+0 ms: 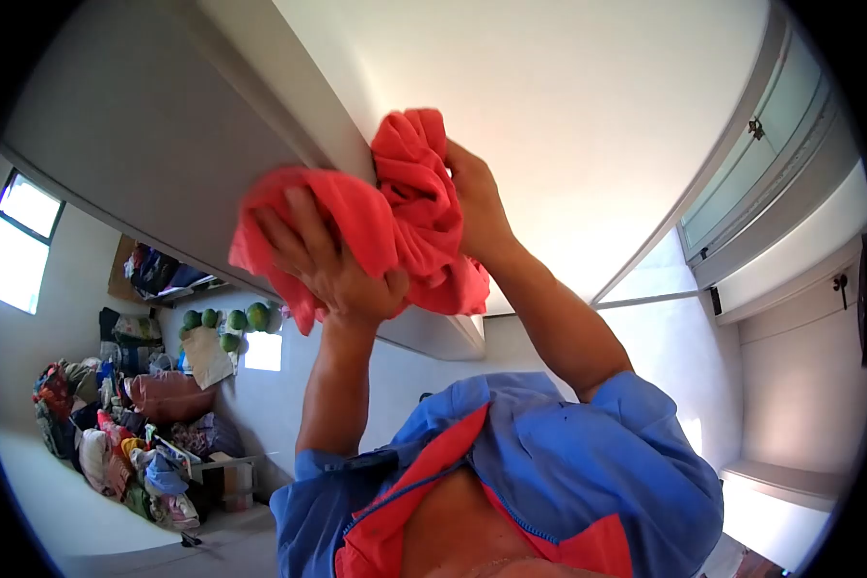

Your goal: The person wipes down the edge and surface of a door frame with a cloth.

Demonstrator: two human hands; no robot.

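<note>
A crumpled red cloth (419,207) lies over the edge of a pale door-like panel (332,116), high in front of me. My left hand (323,265) presses part of the cloth against the panel's grey face, its fingers bent and partly covered by a fold. On the other side of the edge, my right hand (480,197) grips the bunched end of the cloth. Its fingertips are hidden behind the fabric. Both arms are raised, with the blue sleeves of my jacket (568,443) pushed up.
A pile of clothes and bags (135,424) stands against the wall at left. Several round green fruits (257,316) sit near a shelf behind the panel. A bright window (19,241) is at far left, and a glazed cabinet door (756,154) with a key is at upper right.
</note>
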